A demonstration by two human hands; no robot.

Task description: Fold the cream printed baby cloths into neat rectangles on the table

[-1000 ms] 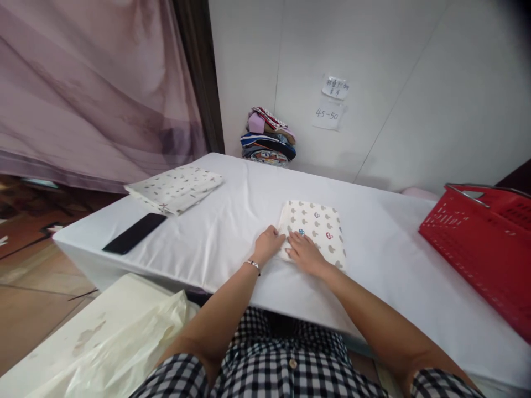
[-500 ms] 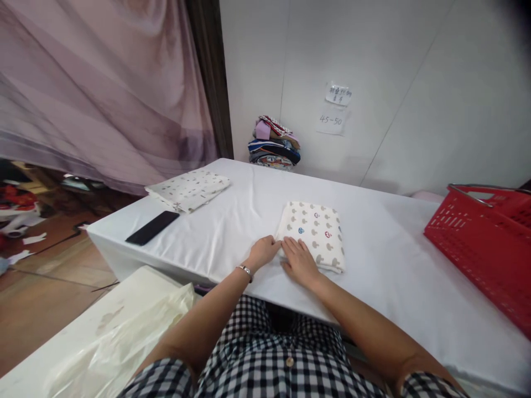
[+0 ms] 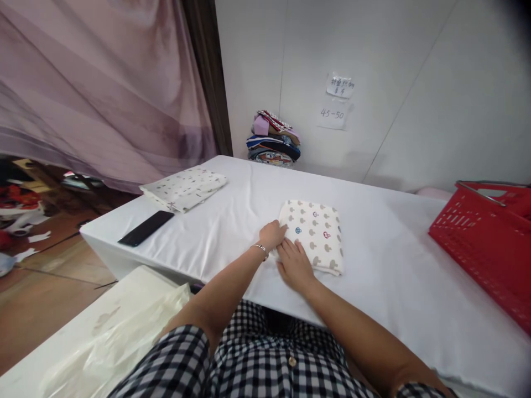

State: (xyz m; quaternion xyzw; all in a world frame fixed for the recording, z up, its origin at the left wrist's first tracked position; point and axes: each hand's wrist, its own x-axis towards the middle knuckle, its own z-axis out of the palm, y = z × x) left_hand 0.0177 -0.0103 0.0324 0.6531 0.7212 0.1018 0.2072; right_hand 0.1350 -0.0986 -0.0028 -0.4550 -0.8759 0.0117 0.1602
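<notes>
A white cloth (image 3: 315, 237) printed with grey, blue and red mushrooms lies folded into a thick square on the table. At its left edge, my left hand (image 3: 272, 235) has its fingers closed on the fabric, thumb side toward the cloth. My right hand (image 3: 296, 266) rests flat with fingers stretched out over the cloth's near left corner. The two hands nearly touch each other. My left fingertips are partly hidden by the hand itself.
The table wears a white cover (image 3: 249, 193). On its left lie another folded patterned white cloth (image 3: 185, 189) and a flat black object (image 3: 147, 228). A red basket (image 3: 489, 249) stands at the right. Piled fabrics (image 3: 274, 138) sit by the wall; a plastic bag (image 3: 124, 337) lies at lower left.
My left hand has moved up along the cloth's left edge. My right hand has slid slightly down and left, still flat. The view has shifted a little.
</notes>
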